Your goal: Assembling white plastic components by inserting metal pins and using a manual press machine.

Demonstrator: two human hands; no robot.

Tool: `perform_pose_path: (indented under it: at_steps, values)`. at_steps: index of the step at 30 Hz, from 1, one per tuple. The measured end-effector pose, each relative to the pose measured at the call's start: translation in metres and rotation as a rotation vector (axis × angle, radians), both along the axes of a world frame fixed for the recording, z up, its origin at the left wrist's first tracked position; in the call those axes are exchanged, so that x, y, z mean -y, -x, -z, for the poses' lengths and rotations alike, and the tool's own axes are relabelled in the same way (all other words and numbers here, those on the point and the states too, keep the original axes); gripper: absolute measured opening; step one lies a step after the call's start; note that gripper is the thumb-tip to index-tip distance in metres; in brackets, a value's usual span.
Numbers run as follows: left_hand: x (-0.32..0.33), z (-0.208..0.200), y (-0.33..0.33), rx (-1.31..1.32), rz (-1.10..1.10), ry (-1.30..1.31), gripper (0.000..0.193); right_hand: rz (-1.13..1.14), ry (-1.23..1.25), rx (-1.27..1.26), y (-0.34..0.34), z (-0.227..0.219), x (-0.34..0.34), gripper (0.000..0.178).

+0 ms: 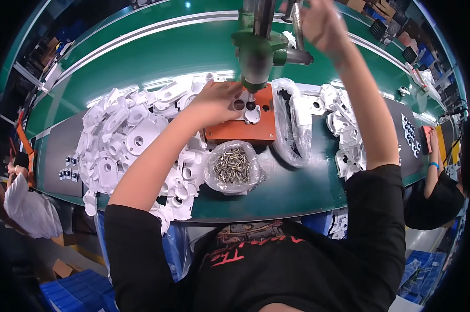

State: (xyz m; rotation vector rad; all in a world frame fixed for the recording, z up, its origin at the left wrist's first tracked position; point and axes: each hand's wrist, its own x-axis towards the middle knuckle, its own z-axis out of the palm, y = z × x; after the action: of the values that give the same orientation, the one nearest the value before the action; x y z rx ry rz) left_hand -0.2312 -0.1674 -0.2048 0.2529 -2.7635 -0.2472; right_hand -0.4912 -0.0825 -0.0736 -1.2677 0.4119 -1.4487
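My left hand [219, 103] reaches over an orange block [239, 133], its fingers closed on a white plastic part [252, 114] that lies on the block. Directly above that part stands the green press [255, 57], its thin tip close to a small dark round piece on the part. Up at the top edge my right hand [322, 26] is beside the press's metal lever [298, 26]. Motion blurs that hand, and whether its fingers wrap the lever is unclear.
A bag of small metal pins or screws [230, 165] sits before the block. White plastic parts [121, 130] heap at left, more [344, 130] at right. A clear bag with black rings [292, 125] lies beside the block. Other people [436, 179] work at both sides.
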Motion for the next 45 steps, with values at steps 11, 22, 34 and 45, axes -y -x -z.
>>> perform_pose_path:
  at_steps: [11, 22, 34, 45]
  values:
    - [0.175, 0.018, -0.023, -0.073, -0.817, -0.109, 0.034, 0.928, -0.033, -1.450, 0.037, 0.127, -0.057, 0.035]
    - [0.162, 0.027, -0.067, 0.659, -0.654, -0.254, 0.059, 0.558, -0.467, -2.144, 0.051, 0.188, -0.070, 0.073]
    - [0.132, -0.007, -0.085, -0.202, -0.548, -0.428, 0.028, 1.042, -0.306, -1.620, 0.038, 0.146, -0.100, 0.074]
    - [-0.118, -0.035, -0.071, -0.602, -0.292, -0.827, 0.030, 0.788, -0.205, -0.799, -0.161, 0.090, -0.149, 0.065]
